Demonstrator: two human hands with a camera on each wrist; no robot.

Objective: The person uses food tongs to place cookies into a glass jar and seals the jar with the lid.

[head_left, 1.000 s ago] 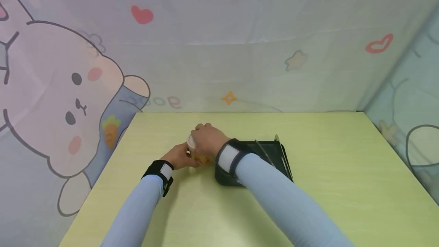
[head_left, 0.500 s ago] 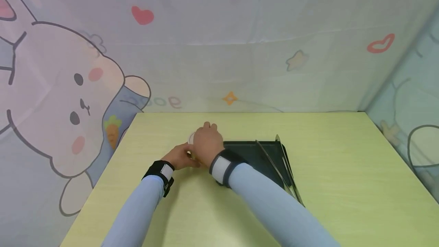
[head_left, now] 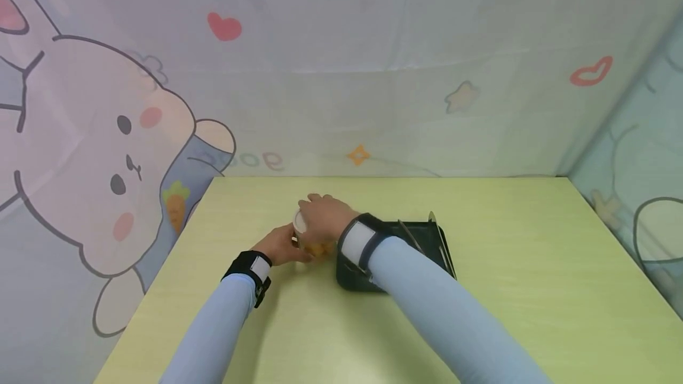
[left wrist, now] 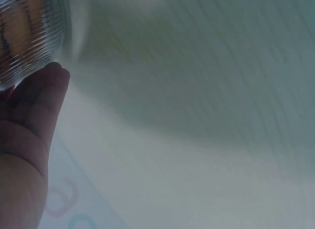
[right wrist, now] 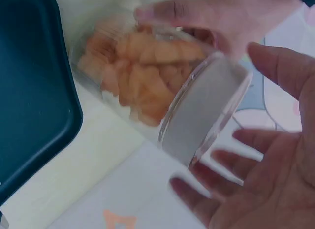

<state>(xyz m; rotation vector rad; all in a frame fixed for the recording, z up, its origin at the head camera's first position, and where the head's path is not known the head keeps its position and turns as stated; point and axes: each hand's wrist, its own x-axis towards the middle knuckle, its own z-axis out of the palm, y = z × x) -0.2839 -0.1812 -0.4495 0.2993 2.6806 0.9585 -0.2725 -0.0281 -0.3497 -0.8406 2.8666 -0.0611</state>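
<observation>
A clear ribbed jar [right wrist: 142, 76] with a pale lid [right wrist: 204, 111] holds orange-brown pieces. In the head view only its white lid edge and part of its body show between the hands. My left hand [head_left: 280, 245] grips the jar's side, thumb along the near side. The left wrist view shows its fingers [left wrist: 44, 101] against the ribbed wall of the jar. Over the lid is my right hand [head_left: 322, 218]. In the right wrist view its fingers [right wrist: 197, 204] are spread around the lid's rim, loosely bent and blurred; any contact is hard to tell.
A dark tray [head_left: 363, 280] lies right of the jar, partly under the right forearm. Metal tongs [head_left: 411, 237] rest across it, their near end hidden by the sleeve. Behind the pale yellow table [head_left: 533, 265] hangs a printed cloth [head_left: 341, 76].
Half a second ago my right hand was rotated further over the lid; it has turned back, and its forearm has shifted right across the tray. My left hand keeps its hold on the jar.
</observation>
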